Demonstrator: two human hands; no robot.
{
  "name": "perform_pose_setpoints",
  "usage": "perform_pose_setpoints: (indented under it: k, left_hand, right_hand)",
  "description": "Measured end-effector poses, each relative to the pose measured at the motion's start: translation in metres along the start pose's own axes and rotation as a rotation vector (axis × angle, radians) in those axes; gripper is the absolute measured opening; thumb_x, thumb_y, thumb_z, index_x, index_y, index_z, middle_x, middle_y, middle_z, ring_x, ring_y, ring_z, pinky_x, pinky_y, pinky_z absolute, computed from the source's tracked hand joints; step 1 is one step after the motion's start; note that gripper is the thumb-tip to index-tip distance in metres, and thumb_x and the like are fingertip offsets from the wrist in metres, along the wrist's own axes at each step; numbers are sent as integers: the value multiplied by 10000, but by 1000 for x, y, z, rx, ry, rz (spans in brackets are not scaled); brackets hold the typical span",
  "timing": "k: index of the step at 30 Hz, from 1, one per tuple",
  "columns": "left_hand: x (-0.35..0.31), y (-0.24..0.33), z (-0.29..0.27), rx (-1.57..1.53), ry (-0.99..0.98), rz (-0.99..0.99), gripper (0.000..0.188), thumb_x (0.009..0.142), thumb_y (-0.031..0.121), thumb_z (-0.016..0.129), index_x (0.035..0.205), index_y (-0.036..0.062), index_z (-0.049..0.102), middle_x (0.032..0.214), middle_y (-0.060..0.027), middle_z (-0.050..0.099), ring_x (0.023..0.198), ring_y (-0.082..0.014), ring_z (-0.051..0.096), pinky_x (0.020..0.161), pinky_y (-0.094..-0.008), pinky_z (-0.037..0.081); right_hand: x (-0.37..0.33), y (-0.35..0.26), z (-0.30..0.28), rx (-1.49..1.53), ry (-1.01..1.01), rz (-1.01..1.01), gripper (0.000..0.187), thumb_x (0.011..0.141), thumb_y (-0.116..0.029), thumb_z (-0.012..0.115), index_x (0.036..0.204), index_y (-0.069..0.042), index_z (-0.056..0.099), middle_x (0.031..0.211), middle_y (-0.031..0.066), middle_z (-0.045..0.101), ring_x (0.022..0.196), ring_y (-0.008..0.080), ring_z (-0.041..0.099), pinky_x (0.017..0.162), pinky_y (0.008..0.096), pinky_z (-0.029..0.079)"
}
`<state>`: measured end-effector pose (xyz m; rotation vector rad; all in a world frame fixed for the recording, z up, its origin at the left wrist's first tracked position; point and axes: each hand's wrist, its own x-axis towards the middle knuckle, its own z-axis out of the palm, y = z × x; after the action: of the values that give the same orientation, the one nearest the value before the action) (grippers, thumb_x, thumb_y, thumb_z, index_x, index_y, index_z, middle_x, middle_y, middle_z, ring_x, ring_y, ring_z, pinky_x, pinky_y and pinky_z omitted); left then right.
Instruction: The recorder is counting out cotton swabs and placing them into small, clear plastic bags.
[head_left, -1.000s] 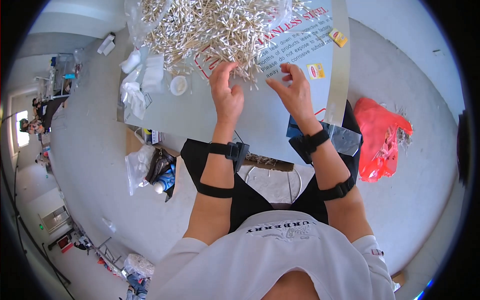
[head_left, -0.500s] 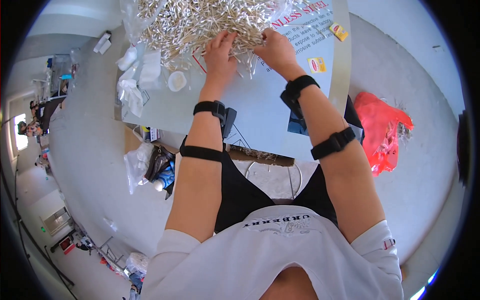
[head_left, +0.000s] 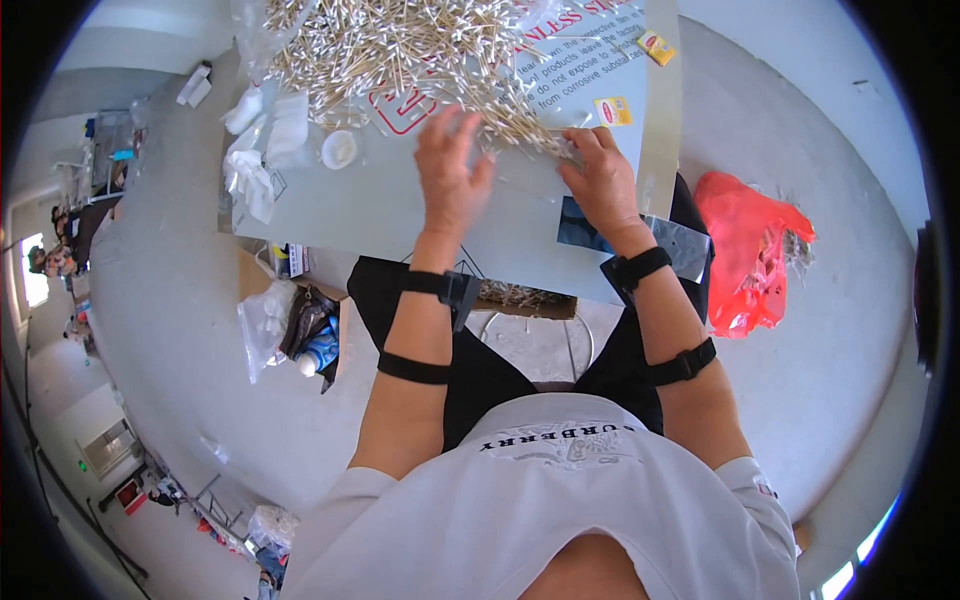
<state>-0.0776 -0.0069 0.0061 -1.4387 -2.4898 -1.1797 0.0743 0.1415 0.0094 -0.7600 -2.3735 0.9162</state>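
Observation:
A large heap of cotton swabs [head_left: 390, 50] covers the far part of the table, and a looser bunch of cotton swabs [head_left: 515, 120] trails from it toward me. My left hand [head_left: 450, 175] hovers at the near left side of this bunch, fingers spread and a little blurred by motion, holding nothing. On the right end of the bunch, my right hand [head_left: 603, 180] has its thumb and fingers curved apart around the swab tips. Its fingertips seem to touch them; no firm grip shows.
A round white tub [head_left: 340, 150] and white plastic packs [head_left: 288, 128] stand left of the heap. Two small yellow packets [head_left: 613, 111] [head_left: 657, 48] lie at right. On the floor are a red plastic bag [head_left: 745, 250] and an open box [head_left: 335, 345] of odds and ends.
Both hands have come back toward me out of the heap, the right one also moving rightward. A bunch of swabs now lies spread between them, nearer than before.

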Motion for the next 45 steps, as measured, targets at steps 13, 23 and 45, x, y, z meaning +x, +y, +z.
perform_pose_setpoints:
  k: [13,23,45]
  left_hand:
    - [33,-30,-2,164,69,-20,533,812,140,671,1313,222,506,1435,-121,389,1336,-375,334,1035,-538,333]
    - [-42,29,0,10,-119,-53,226,618,6,743,772,129,633,822,-7,544,868,-261,517,769,-415,408]
    - [-19,41,25,101,-32,-12,358,687,-65,628,1015,77,637,971,-79,554,955,-305,522,815,-414,437]
  right_hand:
    - [-6,-2,-13,5,-31,175,192,757,-96,654,947,-75,638,894,112,615,832,311,632,717,402,516]
    - [-35,4,-9,-70,-23,74,80,737,-110,678,808,-101,642,816,94,571,815,310,604,692,418,496]
    - [-36,-1,-8,-86,45,147,47,794,-97,612,765,-74,640,814,107,581,812,325,610,687,431,501]
